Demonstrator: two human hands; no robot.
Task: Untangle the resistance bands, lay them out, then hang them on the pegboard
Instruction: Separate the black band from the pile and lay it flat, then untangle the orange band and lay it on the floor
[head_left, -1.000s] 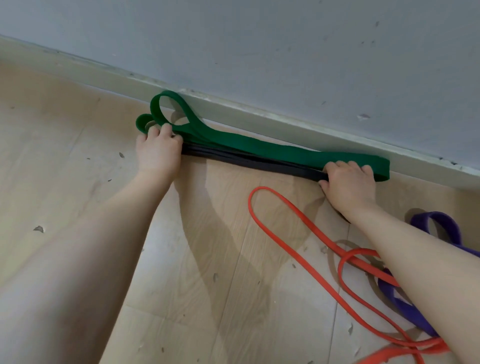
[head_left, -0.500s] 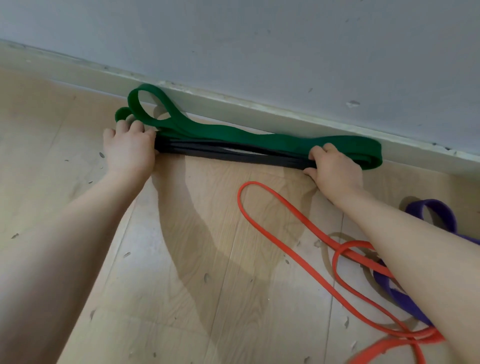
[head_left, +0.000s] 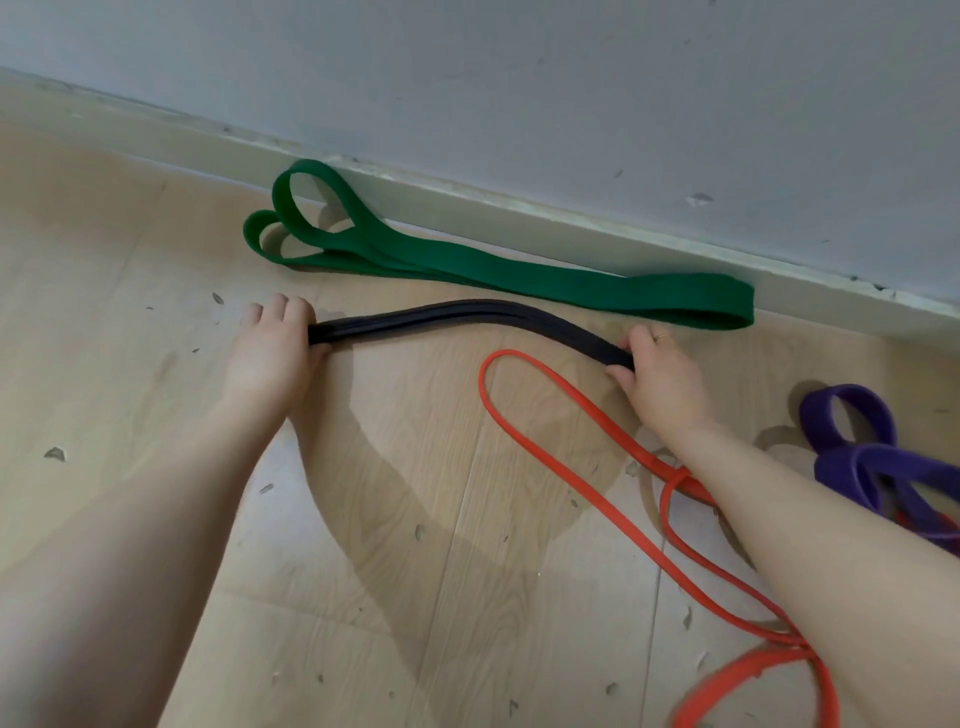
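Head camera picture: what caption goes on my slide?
Both hands grip the black band beside the green band.

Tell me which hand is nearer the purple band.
Right. The right hand grips the black band's end with the purple band just beyond its wrist; the left hand holds the black band's far end, well across the floor from it.

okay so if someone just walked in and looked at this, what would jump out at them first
Two bare hands hold a black resistance band by its ends just above the wooden floor: left hand, right hand. Beyond it, a green band lies along the baseboard. An orange band loops under the right forearm.
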